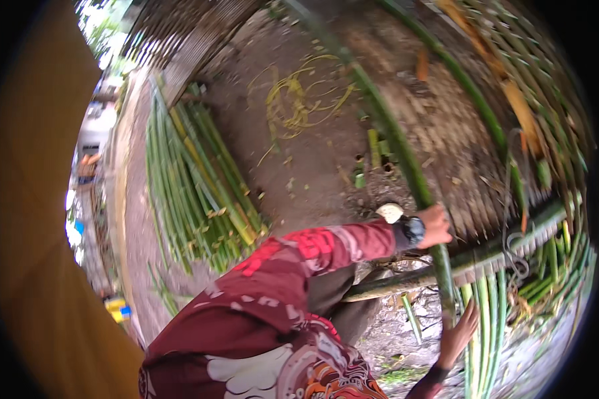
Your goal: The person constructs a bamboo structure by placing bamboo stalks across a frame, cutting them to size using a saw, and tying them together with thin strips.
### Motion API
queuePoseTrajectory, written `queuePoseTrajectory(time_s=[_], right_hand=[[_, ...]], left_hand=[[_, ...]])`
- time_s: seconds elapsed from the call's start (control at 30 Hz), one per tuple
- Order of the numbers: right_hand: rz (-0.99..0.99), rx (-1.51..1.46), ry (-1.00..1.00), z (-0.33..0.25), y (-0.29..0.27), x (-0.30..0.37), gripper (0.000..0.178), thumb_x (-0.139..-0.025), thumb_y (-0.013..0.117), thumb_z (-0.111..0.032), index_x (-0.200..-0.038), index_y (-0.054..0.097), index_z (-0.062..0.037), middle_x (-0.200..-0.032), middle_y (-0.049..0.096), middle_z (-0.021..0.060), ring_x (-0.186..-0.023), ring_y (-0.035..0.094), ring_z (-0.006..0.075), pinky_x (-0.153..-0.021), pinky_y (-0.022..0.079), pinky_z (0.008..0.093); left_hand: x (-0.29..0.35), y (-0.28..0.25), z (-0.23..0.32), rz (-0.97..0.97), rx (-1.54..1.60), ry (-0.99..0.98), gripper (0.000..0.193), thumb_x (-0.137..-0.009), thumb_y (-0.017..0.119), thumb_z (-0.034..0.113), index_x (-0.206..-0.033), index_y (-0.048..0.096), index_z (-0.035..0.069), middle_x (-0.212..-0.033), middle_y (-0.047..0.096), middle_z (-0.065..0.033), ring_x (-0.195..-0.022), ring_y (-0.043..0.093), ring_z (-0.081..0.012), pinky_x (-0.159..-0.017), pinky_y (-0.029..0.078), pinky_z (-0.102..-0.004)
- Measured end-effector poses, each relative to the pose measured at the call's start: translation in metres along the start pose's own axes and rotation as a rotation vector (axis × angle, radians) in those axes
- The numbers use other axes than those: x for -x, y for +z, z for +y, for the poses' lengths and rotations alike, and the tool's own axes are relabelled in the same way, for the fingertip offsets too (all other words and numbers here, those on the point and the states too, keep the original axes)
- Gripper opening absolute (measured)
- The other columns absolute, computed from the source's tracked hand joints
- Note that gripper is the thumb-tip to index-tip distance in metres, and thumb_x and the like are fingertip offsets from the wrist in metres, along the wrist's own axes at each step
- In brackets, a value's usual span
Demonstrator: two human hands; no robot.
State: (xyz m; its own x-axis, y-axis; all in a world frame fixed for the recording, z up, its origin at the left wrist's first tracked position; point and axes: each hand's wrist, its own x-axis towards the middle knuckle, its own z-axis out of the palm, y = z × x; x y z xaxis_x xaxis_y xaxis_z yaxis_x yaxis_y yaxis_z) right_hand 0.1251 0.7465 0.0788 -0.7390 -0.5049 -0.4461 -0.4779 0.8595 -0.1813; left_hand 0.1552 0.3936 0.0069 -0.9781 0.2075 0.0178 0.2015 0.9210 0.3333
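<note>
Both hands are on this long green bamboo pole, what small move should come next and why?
Probably slide the bamboo pole further down through both grips. The left hand clasps it above the crossbar, the right hand steadies its lower end beside the upright green canes.

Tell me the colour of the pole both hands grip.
Green; the bamboo pole shows clearly in the head view.

Bamboo pole bundle [199, 186] on ground [299, 153], left of slanting pole [406, 159].
</note>
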Motion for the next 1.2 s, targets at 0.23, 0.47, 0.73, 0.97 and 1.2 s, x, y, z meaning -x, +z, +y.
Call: queuePoseTrajectory(time_s=[0.23,0.47,0.73,0.97,1.2], right_hand=[[-0.050,0.214,0.246,0.122,0.047,0.117,0.064,-0.075,0.087,-0.027,-0.128,0.058,-0.0058,-0.120,0.067,0.0188,-0.114,0.065,0.0351,-0.102,0.051,0.0511],[-0.362,0.249,0.490,0.183,-0.040,0.144,0.060,-0.080,0.085,-0.034,-0.128,0.062,-0.0054,-0.127,0.066,0.0224,-0.118,0.064,0.0280,-0.104,0.050,0.0426],[-0.353,0.056,-0.136,0.020,0.002,0.037,0.068,-0.068,0.091,-0.022,-0.125,0.059,-0.0036,-0.113,0.068,0.0200,-0.106,0.066,0.0406,-0.090,0.053,0.0513],[-0.428,-0.187,-0.549,-0.358,0.054,-0.028,0.036,-0.078,0.076,-0.031,-0.101,0.059,-0.0086,-0.079,0.071,0.0164,-0.073,0.071,0.0401,-0.065,0.055,0.0526],[-0.811,-0.410,-0.550,-0.500,0.149,0.006,0.045,-0.080,0.074,-0.039,-0.101,0.064,-0.0012,-0.088,0.073,0.0245,-0.086,0.072,0.0444,-0.076,0.055,0.0536]], left_hand=[[0.007,-0.008,0.072,0.068,-0.171,-0.076,0.016,-0.067,0.071,0.028,-0.066,0.070,0.013,-0.065,0.066,-0.0037,-0.068,0.064,-0.0237,-0.067,0.045,-0.0431],[0.027,-0.040,0.167,-0.210,-0.017,-0.088,0.014,-0.075,0.073,0.027,-0.070,0.070,0.015,-0.070,0.071,0.0009,-0.069,0.070,-0.0204,-0.070,0.053,-0.0439],[0.177,-0.099,0.034,-0.537,0.399,-0.580,0.013,-0.082,0.070,0.026,-0.074,0.074,0.016,-0.075,0.074,-0.0045,-0.076,0.075,-0.0268,-0.072,0.060,-0.0452],[0.451,-0.175,-0.169,-0.644,0.022,-0.873,0.039,-0.068,0.084,0.012,-0.105,0.076,0.018,-0.099,0.074,-0.0053,-0.095,0.070,-0.0276,-0.094,0.055,-0.0418],[0.476,-0.096,-0.064,0.694,0.481,-1.903,0.077,-0.090,0.078,0.025,-0.149,0.036,-0.002,-0.118,0.064,-0.0184,-0.104,0.066,-0.0334,-0.092,0.053,-0.0469]])
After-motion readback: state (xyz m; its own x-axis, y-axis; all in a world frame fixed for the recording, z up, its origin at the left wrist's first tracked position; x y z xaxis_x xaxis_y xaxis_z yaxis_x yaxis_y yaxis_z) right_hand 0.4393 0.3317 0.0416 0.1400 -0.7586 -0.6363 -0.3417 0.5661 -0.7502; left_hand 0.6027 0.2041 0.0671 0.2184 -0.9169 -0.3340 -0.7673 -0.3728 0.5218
